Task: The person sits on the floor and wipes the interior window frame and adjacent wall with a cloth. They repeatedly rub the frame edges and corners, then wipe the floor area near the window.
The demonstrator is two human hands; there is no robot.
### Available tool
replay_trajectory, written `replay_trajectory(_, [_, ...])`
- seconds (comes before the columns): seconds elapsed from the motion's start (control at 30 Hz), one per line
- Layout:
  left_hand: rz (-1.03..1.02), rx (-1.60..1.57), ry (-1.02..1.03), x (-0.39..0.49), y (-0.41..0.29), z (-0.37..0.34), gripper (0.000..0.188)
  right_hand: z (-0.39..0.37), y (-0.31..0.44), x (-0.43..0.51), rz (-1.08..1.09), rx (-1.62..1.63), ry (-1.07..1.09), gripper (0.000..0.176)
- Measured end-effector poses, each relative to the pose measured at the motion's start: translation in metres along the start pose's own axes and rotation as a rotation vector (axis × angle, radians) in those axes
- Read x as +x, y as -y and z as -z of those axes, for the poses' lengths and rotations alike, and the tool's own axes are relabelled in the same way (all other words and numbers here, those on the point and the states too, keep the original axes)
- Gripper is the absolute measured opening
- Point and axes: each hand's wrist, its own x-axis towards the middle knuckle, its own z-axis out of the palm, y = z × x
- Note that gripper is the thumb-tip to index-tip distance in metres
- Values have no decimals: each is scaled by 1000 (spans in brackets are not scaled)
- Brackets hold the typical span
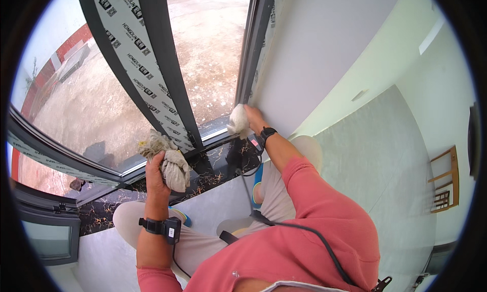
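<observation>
Bunched in my left hand (155,170) is a crumpled greyish cloth (175,171), its frayed upper end marked with a yellow spot. This hand is near the lower corner of a dark-framed glass door panel (95,113). My right hand (255,119) grips a whitish cloth (239,121) at the lower right corner of the narrow glass pane (211,64), close to the dark window frame (249,56). The cloth hides most of that hand's fingertips. Below both hands runs a black stone sill (213,166) with gold and white veining.
Printed protective film (140,67) covers the post between the panes. A pale wall (304,45) rises at the right. Black cables (304,228) run from wrist-worn devices across my body. A wooden chair (447,181) stands on the grey floor (373,170) far right. An open sash (49,235) is at lower left.
</observation>
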Motion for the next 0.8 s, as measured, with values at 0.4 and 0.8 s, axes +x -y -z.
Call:
replay_trajectory(0.4, [10, -2, 5, -2, 0, -8, 27, -34, 30, -52, 762, -545, -470, 22])
replay_trajectory(0.8, [11, 7, 1, 1, -2, 12, 31, -23, 17, -37, 535, -380, -623, 24])
